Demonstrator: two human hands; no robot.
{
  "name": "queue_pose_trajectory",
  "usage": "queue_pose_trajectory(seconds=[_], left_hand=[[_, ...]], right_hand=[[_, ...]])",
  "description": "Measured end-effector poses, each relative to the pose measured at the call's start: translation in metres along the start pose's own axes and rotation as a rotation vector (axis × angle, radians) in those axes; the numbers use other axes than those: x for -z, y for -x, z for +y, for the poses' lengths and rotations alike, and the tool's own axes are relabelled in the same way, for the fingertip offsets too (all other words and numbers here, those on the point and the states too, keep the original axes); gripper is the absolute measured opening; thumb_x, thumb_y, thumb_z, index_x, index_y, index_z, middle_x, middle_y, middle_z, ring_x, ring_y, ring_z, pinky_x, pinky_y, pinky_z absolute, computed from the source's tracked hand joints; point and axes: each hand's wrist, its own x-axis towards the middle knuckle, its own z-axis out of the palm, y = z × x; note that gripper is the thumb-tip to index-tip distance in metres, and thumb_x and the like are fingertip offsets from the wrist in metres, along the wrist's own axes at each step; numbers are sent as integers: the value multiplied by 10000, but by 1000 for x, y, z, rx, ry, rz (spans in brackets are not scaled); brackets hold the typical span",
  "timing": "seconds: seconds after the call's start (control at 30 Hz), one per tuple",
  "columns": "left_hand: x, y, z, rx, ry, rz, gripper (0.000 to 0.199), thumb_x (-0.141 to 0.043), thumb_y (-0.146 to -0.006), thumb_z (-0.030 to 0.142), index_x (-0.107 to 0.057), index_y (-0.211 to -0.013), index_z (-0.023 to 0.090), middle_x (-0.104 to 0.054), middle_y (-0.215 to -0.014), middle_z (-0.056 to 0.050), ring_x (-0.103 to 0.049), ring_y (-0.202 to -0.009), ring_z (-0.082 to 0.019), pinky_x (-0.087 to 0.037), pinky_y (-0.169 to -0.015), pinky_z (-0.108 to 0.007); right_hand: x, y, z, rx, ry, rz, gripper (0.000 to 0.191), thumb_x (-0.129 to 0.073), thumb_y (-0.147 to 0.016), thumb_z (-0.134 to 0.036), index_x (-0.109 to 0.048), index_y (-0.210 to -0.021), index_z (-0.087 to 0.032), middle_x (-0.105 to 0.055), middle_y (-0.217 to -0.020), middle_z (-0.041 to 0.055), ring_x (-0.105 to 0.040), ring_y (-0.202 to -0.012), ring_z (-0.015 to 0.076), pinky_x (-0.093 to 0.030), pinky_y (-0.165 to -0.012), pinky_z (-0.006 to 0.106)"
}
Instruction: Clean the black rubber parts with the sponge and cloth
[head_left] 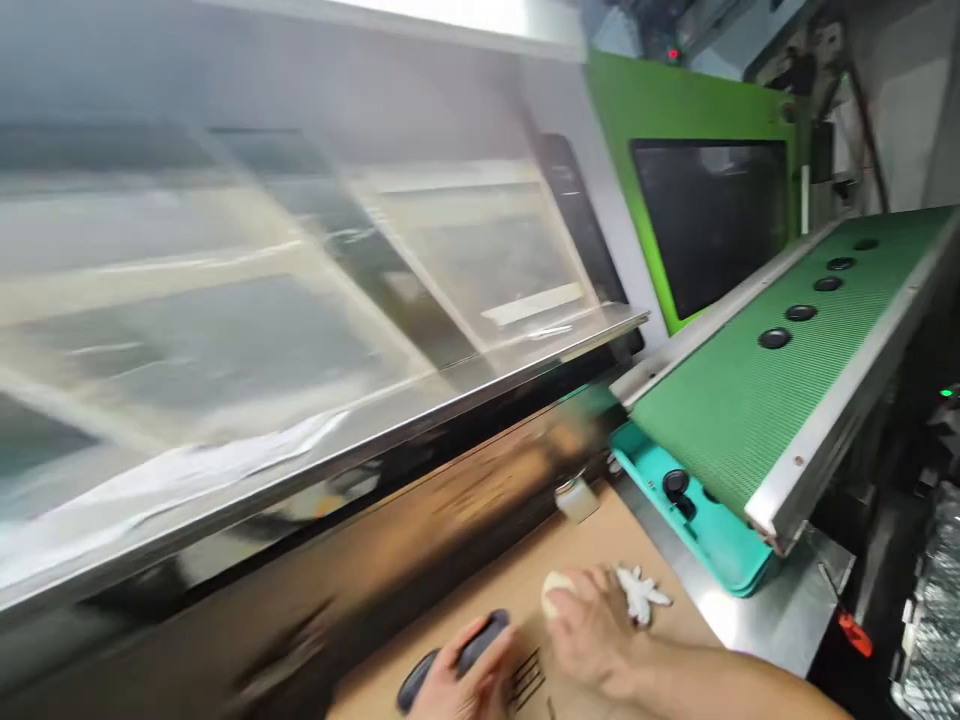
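My left hand (469, 680) is at the bottom centre, its fingers wrapped round a dark round part (482, 641). Another dark round part (417, 680) lies against the outer side of that hand. To the right, my right hand (589, 625) grips a small cream-coloured piece (556, 592), too blurred to name exactly. Both hands are over a brown cardboard surface (517, 580) with black printing on it. Just right of my right hand lies a crumpled white item (642, 596).
A green conveyor belt (750, 400) with several black discs slopes down to a teal tray (720, 545) holding black parts. A small white block (577, 499) sits at the cardboard's back edge. A clear-panelled machine cover (262, 300) spans the left. Red-handled tool (855, 634) at right.
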Motion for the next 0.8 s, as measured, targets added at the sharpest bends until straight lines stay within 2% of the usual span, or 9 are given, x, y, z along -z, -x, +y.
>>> queue_pose_trajectory(seconds=[0.07, 0.17, 0.23, 0.33, 0.43, 0.5, 0.63, 0.8], left_hand=[[-5, 18, -19, -38, 73, -23, 771, -846, -587, 434, -486, -1249, 271, -729, -987, -28, -736, -898, -258, -594, -825, -380], [-18, 36, -27, -52, 280, -170, 850, -860, -622, 362, -394, -1328, 283, -722, -1096, -37, -718, -999, -254, -549, -947, -399], [-20, 41, -26, -51, 393, -289, 787, -858, -632, 289, -452, -1306, 248, -698, -1194, -73, -683, -1088, -254, -517, -994, -381], [-12, 43, -21, -11, 589, -433, 667, -815, -670, 212, -557, -1285, 212, -684, -1232, -92, -653, -1127, -237, -488, -1024, -360], [-10, 39, -21, 92, 823, -524, 473, -731, -802, 257, -629, -1259, 190, -686, -1238, -109, -656, -1103, -226, -483, -1034, -375], [-16, 34, -22, 167, 958, -500, 336, -645, -902, 337, -673, -1190, 166, -700, -1210, -123, -660, -1102, -236, -482, -1041, -387], [-32, 27, -25, 243, 1054, -393, 377, -536, -984, 430, -695, -1172, 144, -726, -1160, -122, -649, -1162, -252, -446, -1099, -380], [-35, 27, -28, 253, 1111, -358, 365, -478, -1014, 371, -691, -1174, 122, -729, -1174, -142, -638, -1212, -258, -411, -1147, -390]], right_hand=[[13, 2, -8, 37, -69, -19, 232, -573, -923, -303, -632, -1141, -253, -645, -1218, 52, -547, -1032, 253, -450, -899, 398], [17, 5, -15, 128, -184, -67, 275, -554, -953, -293, -645, -1209, -252, -638, -1272, 60, -540, -1093, 244, -448, -969, 388], [14, 6, -16, 148, -220, -89, 306, -557, -959, -299, -651, -1246, -247, -640, -1293, 69, -544, -1109, 242, -453, -994, 389], [12, 5, -11, 156, -226, -88, 328, -552, -972, -306, -653, -1274, -227, -637, -1309, 88, -545, -1147, 242, -458, -1022, 390], [12, 4, -9, 187, -189, -43, 350, -514, -997, -306, -637, -1310, -208, -614, -1328, 118, -530, -1184, 248, -469, -1028, 410], [10, 5, -12, 241, -133, -22, 383, -484, -1010, -284, -608, -1360, -188, -581, -1369, 144, -514, -1195, 260, -471, -1024, 438], [0, 9, -23, 391, 6, -50, 432, -447, -1012, -226, -568, -1422, -168, -487, -1482, 175, -479, -1194, 290, -467, -1003, 484], [-10, 4, -28, 301, 98, -44, 416, -399, -1027, -242, -620, -1368, -149, -540, -1425, 192, -503, -1126, 292, -475, -963, 478]])
